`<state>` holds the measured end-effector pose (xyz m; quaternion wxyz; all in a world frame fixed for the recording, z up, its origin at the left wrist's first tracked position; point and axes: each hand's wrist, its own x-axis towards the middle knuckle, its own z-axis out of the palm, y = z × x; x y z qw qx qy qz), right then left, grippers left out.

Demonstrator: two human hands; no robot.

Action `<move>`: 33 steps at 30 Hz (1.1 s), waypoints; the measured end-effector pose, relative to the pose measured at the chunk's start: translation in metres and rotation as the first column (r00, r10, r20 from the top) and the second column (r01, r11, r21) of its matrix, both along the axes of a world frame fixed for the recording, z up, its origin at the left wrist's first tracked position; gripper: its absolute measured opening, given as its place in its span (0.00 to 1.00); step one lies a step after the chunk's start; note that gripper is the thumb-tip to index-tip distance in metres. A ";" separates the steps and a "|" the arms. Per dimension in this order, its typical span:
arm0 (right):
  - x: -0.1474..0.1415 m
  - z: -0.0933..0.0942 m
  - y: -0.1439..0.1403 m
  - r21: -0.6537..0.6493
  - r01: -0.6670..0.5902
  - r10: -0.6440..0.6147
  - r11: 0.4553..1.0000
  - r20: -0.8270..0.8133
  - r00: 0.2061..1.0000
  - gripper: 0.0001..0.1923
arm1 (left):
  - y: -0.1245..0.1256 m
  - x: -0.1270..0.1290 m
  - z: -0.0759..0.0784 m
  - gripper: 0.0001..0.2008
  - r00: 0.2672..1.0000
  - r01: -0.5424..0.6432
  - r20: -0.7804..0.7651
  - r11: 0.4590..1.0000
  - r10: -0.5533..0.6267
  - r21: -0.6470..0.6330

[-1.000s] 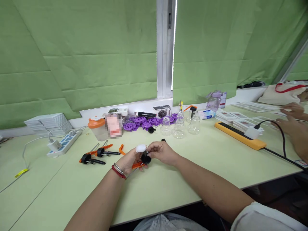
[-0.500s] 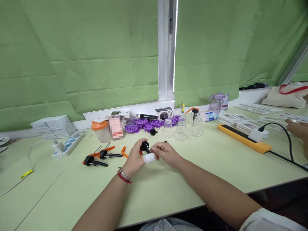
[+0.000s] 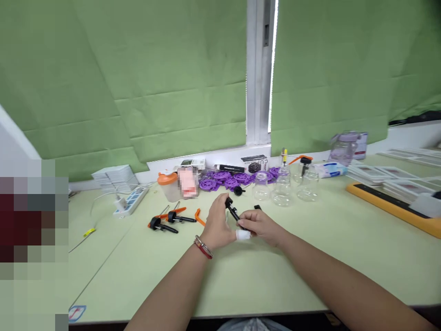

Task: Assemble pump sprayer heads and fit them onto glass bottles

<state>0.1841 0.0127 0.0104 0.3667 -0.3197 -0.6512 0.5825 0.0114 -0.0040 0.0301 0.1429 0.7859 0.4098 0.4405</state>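
A pale green table (image 3: 310, 266) runs under green blinds (image 3: 138, 92), which are split at twelve o'clock by a white window frame (image 3: 258, 69). At the middle of the table, the left hand (image 3: 217, 224) and right hand (image 3: 262, 226) meet around a black pump head (image 3: 232, 212). The left fingers are closed on its upper end and the right pinches the lower end, where a white bandage (image 3: 243, 235) wraps one finger (whose finger is hard to tell).

At ten o'clock from the hands lie two more black-and-orange pumps (image 3: 168, 219) and, farther out, a white power strip (image 3: 131, 202). At twelve o'clock there are purple plastic parts (image 3: 220, 179). Clear glass bottles (image 3: 282, 188) stand at one o'clock. A yellow power strip (image 3: 389, 202) lies at three o'clock, with stacked cards (image 3: 396, 177) behind it.
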 end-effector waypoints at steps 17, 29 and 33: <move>-0.008 -0.010 0.001 0.698 -0.015 -0.406 0.716 0.433 0.805 0.10 | 0.028 -0.036 -0.003 0.14 0.956 -0.253 0.091 0.941 0.278 -0.223; 0.002 -0.015 0.008 0.634 0.003 -0.393 0.773 0.476 0.787 0.14 | 0.050 -0.122 0.000 0.17 0.478 -0.876 -0.334 0.410 0.813 -0.256; 0.005 -0.014 0.011 0.627 0.033 -0.424 0.778 0.486 0.765 0.13 | 0.053 -0.123 -0.004 0.17 0.423 -0.906 -0.466 0.378 0.777 -0.191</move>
